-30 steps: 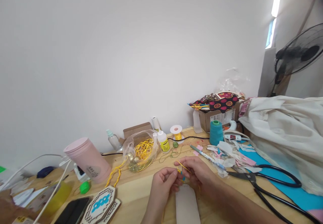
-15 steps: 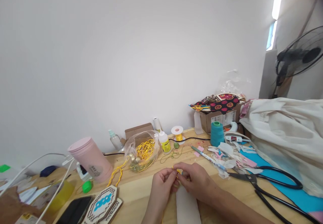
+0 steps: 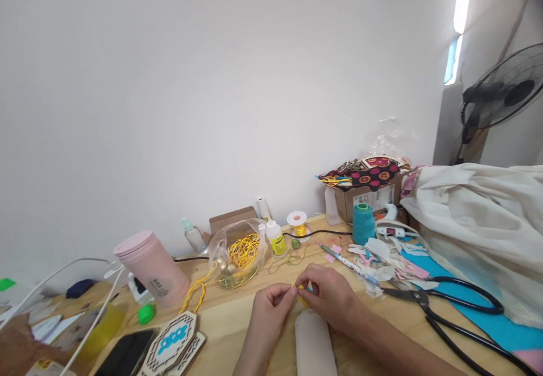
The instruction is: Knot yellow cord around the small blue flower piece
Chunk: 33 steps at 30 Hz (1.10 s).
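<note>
My left hand (image 3: pixel 274 306) and my right hand (image 3: pixel 328 297) meet fingertip to fingertip above the wooden table. Between them is a yellow cord (image 3: pixel 301 295), pinched by the thumb and forefinger of each hand. A bit of blue shows beside the cord under my right fingers; what it belongs to is mostly hidden. Below the hands lies a pale, round-ended strip (image 3: pixel 314 345). A thin yellow strand hangs near my left wrist.
Left are a pink tumbler (image 3: pixel 153 268), a phone (image 3: pixel 126 353) and octagonal wooden tags (image 3: pixel 172 339). Behind stand a bag of yellow cord (image 3: pixel 244 251), a glue bottle (image 3: pixel 276 239) and a spool (image 3: pixel 299 224). Right are a pen (image 3: pixel 348 263), teal thread (image 3: pixel 363 226), paper scraps and black scissors (image 3: pixel 419 297).
My fingers have shifted slightly on the yellow cord, and the right hand has risen a little. More of the pale strip's rounded end shows. The view has turned slightly.
</note>
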Motion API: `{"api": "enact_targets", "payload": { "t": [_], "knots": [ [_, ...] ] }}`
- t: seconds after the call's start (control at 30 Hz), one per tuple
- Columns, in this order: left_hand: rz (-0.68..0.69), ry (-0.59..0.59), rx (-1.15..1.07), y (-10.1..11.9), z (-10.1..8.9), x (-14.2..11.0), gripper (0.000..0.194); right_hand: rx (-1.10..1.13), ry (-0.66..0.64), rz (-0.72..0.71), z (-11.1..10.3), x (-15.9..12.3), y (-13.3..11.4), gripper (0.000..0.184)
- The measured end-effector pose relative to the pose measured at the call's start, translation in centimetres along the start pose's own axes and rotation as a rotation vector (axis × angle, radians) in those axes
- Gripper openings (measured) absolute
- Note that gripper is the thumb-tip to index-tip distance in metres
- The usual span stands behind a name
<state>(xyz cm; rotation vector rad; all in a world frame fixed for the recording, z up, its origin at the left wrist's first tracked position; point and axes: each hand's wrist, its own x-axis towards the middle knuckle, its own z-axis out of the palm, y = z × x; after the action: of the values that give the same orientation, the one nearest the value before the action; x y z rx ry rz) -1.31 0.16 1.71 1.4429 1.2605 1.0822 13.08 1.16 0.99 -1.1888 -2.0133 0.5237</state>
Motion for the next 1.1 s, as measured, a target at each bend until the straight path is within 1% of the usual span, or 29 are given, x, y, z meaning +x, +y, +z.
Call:
{"api": "enact_targets", "payload": {
  "t": [0.17, 0.37, 0.57, 0.73, 0.93, 1.1],
  "knots": [
    [-0.048, 0.025, -0.055, -0.14, -0.18, 0.02, 0.022, 0.003, 0.008, -0.006, -0.19, -0.04, -0.20, 0.011],
    [-0.076, 0.070, -0.101, -0.39, -0.30, 0.23, 0.021, 0.011, 0.010, -0.018, -0.33, -0.09, -0.33, 0.010],
    [-0.118, 0.147, -0.147, -0.03, -0.16, 0.20, 0.018, -0.002, -0.012, -0.042, -0.39, -0.03, -0.40, 0.012],
    [-0.090, 0.140, -0.184, 0.12, -0.17, 0.24, 0.014, -0.002, -0.028, -0.055, -0.43, -0.05, -0.48, 0.016],
    [-0.065, 0.165, -0.198, -0.25, -0.29, 0.41, 0.011, 0.000, -0.018, -0.058, -0.23, -0.14, -0.31, 0.017],
    [-0.005, 0.116, -0.161, -0.32, -0.36, 0.44, 0.012, 0.038, 0.004, -0.051, -0.03, -0.04, -0.19, 0.016]
  ]
}}
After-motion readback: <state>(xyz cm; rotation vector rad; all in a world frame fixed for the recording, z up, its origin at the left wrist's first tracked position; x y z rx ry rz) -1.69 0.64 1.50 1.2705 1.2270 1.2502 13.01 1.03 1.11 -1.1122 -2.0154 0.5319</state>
